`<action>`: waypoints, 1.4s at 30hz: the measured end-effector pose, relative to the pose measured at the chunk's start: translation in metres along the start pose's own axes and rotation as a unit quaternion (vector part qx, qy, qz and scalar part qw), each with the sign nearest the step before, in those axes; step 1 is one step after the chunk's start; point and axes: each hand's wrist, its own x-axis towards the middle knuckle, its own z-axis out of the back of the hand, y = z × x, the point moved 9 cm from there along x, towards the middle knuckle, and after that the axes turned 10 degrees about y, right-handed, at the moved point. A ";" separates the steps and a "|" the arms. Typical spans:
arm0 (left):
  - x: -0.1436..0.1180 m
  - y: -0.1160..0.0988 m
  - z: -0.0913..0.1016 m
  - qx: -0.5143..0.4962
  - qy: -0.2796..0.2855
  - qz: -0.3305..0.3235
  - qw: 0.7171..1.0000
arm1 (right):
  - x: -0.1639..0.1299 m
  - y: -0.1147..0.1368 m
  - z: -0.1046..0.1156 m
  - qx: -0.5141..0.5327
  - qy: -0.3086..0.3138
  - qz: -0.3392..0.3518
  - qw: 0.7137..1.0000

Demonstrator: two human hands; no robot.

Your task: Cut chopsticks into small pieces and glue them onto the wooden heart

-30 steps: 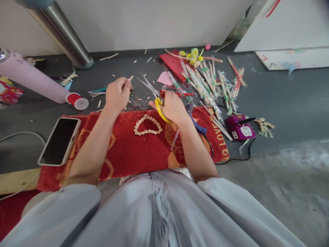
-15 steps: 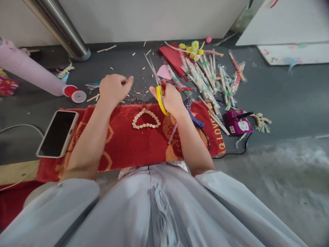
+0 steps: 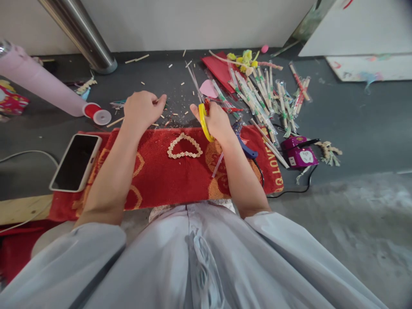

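My right hand (image 3: 216, 121) is wrapped round a pair of scissors (image 3: 202, 120) with yellow handles, their long thin blades pointing away from me and almost together. To the left, my left hand (image 3: 143, 107) is closed, thumb against the curled fingers; whatever it may hold is hidden. Between my forearms a heart-shaped ring of small wooden pieces (image 3: 185, 146) lies on a red towel (image 3: 174, 180). A blue glue gun (image 3: 246, 148) rests just right of my right wrist, partly covered by it. Short bits of cut stick (image 3: 175, 114) are scattered on the dark table between my hands.
Several wrapped chopsticks (image 3: 254, 96) are heaped at the right, near a red envelope (image 3: 219, 71) and a purple box (image 3: 299, 151) with a cord. On the left are a phone (image 3: 75, 163), a red ribbon spool (image 3: 96, 113) and a pink bottle (image 3: 45, 81). A metal leg (image 3: 83, 34) stands behind.
The scissor blades have come closer together. Both hands stay nearly in place, and the whole view has shifted slightly.
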 end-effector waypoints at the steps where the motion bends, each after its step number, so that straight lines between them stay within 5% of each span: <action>1: 0.000 0.001 0.000 0.001 -0.005 -0.005 1.000 | 0.000 0.000 0.000 -0.002 -0.002 0.004 1.000; 8: 0.002 0.005 0.000 0.023 -0.024 -0.024 0.999 | -0.001 0.001 0.000 -0.014 0.002 0.000 1.000; 20: -0.011 0.008 0.010 0.042 -0.001 0.033 0.999 | 0.003 0.000 -0.005 -0.020 0.024 0.015 0.999; 30: -0.037 0.014 -0.026 0.141 -0.004 -0.055 0.988 | -0.001 0.004 -0.003 -0.028 0.018 0.024 0.999; 42: -0.053 0.020 -0.049 0.144 -0.004 -0.047 0.988 | 0.003 0.002 -0.006 -0.054 0.010 0.034 0.998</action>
